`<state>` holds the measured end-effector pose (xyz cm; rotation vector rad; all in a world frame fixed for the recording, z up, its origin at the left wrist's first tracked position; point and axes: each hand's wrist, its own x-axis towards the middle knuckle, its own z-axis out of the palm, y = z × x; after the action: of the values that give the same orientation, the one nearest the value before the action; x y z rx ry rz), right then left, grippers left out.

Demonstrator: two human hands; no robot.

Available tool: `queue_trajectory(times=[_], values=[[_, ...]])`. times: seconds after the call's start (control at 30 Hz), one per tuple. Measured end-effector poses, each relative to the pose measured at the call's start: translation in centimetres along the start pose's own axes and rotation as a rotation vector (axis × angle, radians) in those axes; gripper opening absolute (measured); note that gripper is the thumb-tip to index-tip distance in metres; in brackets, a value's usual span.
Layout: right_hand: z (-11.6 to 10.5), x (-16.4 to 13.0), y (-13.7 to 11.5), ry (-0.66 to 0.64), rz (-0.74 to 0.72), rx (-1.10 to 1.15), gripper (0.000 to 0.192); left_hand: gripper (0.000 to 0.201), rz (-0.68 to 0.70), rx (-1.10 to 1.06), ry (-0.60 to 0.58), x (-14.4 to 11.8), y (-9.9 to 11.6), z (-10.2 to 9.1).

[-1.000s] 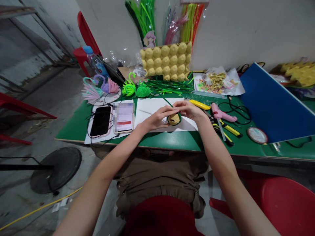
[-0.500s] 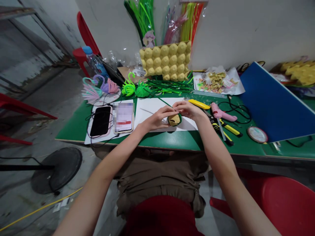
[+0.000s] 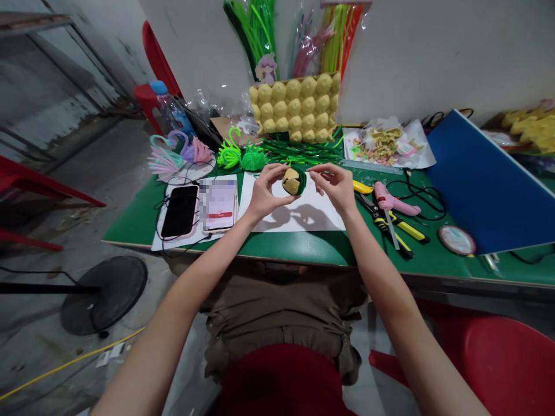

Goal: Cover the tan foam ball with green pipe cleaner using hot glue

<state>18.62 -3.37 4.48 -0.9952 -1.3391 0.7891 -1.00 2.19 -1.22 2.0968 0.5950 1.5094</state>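
Note:
My left hand grips a small yellow egg-carton cup between thumb and fingers, above a sheet of white paper. Dark green pipe cleaner is wound around the cup's right side. The cup is tipped sideways, with its torn yellow face turned left. Just right of the cup, my right hand has thumb and forefinger pinched together by the green winding. Whatever is in that pinch is too small to make out.
Two phones lie on the left among cables. Pliers, a pink glue gun and a tape roll are on the right. Behind stand pipe-cleaner swans, a yellow egg tray, and a blue board.
Both hands have risen off the paper with the cup. The cup has turned sideways, showing its green winding on the right. My right hand has moved apart from my left.

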Motion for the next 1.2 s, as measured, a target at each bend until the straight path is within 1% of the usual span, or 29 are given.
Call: queue_trajectory(times=[0.07, 0.2, 0.4, 0.6, 0.7, 0.8, 1.0, 1.2], values=[[0.2, -0.3, 0.0, 0.005, -0.039, -0.050, 0.045, 0.066, 0.000, 0.055, 0.038, 0.0, 0.1, 0.0], [0.7, -0.6, 0.5, 0.019, -0.061, -0.137, 0.039, 0.064, 0.000, 0.207, 0.084, -0.1, 0.8, -0.1], [0.9, -0.7, 0.9, 0.029, -0.085, -0.195, 0.038, 0.061, 0.018, 0.376, 0.096, -0.4, 1.4, -0.2], [0.7, -0.6, 1.0, 0.005, -0.058, -0.195, 0.033, 0.061, 0.045, 0.396, 0.106, -0.4, 1.5, -0.1], [0.8, -0.6, 1.1, 0.005, -0.074, -0.229, 0.032, 0.059, 0.080, 0.404, 0.116, -0.4, 1.6, -0.1], [0.9, -0.7, 1.2, 0.004, -0.089, -0.272, 0.031, 0.057, 0.085, 0.445, 0.116, -0.5, 1.6, 0.0], [0.9, -0.6, 1.4, -0.005, -0.083, -0.283, 0.025, 0.051, 0.132, 0.462, 0.091, -0.6, 1.5, 0.1], [1.1, -0.5, 1.6, 0.019, -0.080, -0.310, 0.019, 0.048, 0.117, 0.511, 0.061, -0.7, 1.4, 0.0]])
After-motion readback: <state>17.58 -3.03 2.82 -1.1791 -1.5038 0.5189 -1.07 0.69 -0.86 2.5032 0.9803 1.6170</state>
